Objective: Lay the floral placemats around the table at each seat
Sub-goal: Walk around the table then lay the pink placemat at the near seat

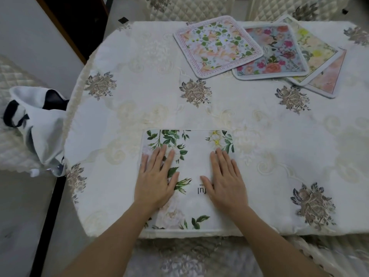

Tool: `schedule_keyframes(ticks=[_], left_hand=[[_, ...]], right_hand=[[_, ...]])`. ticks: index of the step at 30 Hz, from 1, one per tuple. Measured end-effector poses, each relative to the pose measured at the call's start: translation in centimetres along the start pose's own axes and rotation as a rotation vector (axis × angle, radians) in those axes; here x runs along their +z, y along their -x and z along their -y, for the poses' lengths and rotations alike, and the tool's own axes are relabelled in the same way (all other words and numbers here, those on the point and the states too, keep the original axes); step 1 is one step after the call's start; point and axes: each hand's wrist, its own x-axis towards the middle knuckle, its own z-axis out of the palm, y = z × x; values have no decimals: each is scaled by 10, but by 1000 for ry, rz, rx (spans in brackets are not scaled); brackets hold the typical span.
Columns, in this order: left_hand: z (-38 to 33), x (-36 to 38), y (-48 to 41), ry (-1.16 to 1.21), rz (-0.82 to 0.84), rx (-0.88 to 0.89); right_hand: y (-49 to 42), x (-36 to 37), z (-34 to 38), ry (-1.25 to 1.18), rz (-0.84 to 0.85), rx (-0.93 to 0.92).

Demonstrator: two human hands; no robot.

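A white placemat (191, 156) printed with green leaves and pale flowers lies flat at the near edge of the worktop (259, 120), squared to that edge. Dark lettering on it is partly covered. Both hands rest on it, palms down and fingers spread, gripping nothing. The left hand (157, 176) lies on the left half of the mat, its fingertips reaching the leaf print. The right hand (226, 176) lies on the right half, its thumb beside the lettering. The two hands sit side by side with a bare strip of mat between them. Both forearms reach in from the bottom of the view.

At the far side of the worktop, to the right, four more mats lie in a loose, overlapping fan. The leftmost mat (217, 46) has green leaves and peach flowers inside a thin red border and lies on top. Beside it, partly underneath, is a blue mat (273, 52) with pink and red roses. Under that is a yellow-green mat (313, 50), and a pink mat (327, 76) shows at the bottom of the pile.

The worktop is covered by a cream cloth with grey-brown flower motifs. On the left, a white and black cloth bag (40, 120) sits on a quilted chair seat (12, 144) just beside the worktop. Quilted chair backs (189, 7) stand along the far side.
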Motion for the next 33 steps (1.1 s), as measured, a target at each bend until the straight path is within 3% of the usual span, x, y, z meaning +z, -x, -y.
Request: schedule_keyframes(ticks=[12, 22, 33], left_hand=[[-17, -28, -4, 12, 125, -80], [-79, -89, 6, -49, 96, -60], [-175, -155, -5, -92, -132, 29]], right_hand=[[-10, -32, -12, -79, 129, -85], [-1, -110, -42, -29, -51, -91], [30, -195, -94, -16, -252, -99]])
